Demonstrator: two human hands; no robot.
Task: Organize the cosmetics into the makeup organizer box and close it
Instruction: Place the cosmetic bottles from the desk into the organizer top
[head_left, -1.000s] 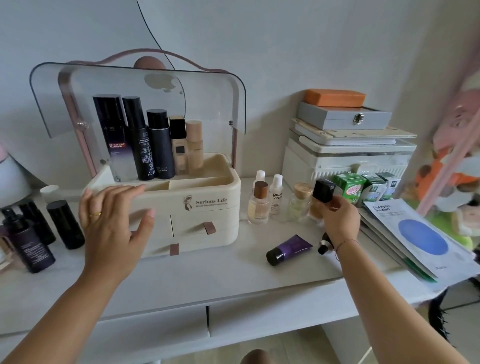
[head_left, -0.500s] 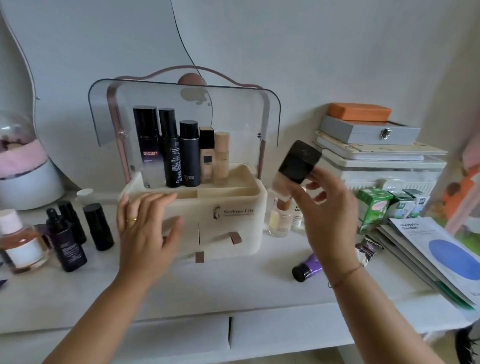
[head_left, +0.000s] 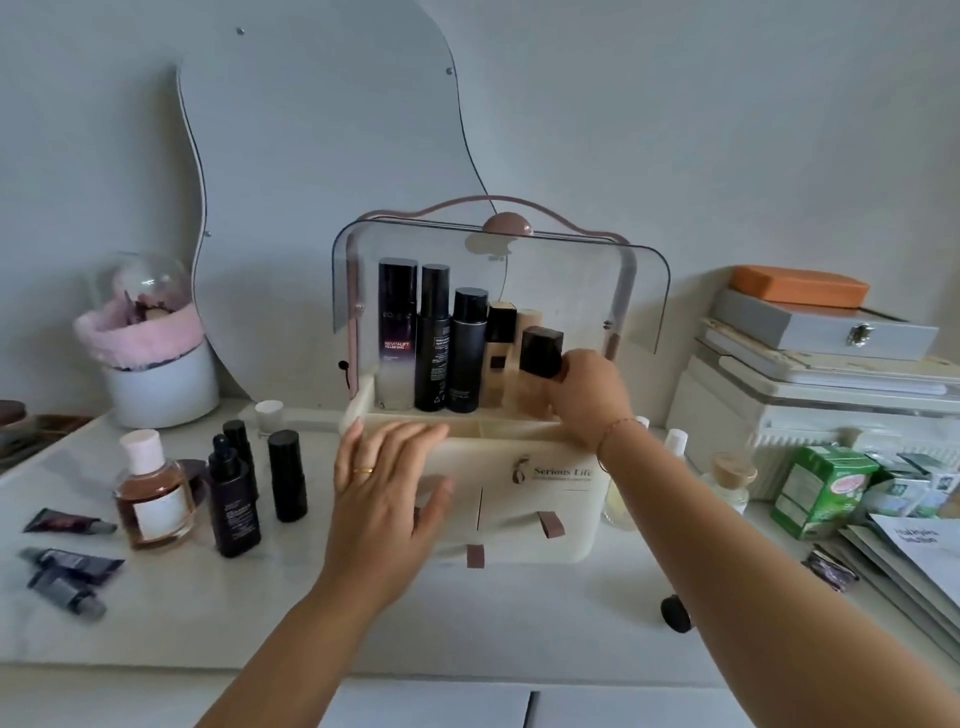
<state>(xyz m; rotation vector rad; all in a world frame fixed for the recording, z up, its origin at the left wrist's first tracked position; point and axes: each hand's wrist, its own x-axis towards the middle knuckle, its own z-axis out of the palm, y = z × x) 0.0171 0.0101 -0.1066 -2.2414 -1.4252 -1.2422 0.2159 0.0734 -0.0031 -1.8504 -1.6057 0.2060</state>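
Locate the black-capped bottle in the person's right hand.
Head view, centre: the black-capped bottle is over the top tray of the organizer box, just right of the beige bottle, gripped by the right hand.

Dim, flat, bluish light; soft shadows beneath organizer box. Faint reflections on its clear lid. Wide-angle bend twd edges; tubes far left of box blurred.

pale wall, wavy mirror, wht desk
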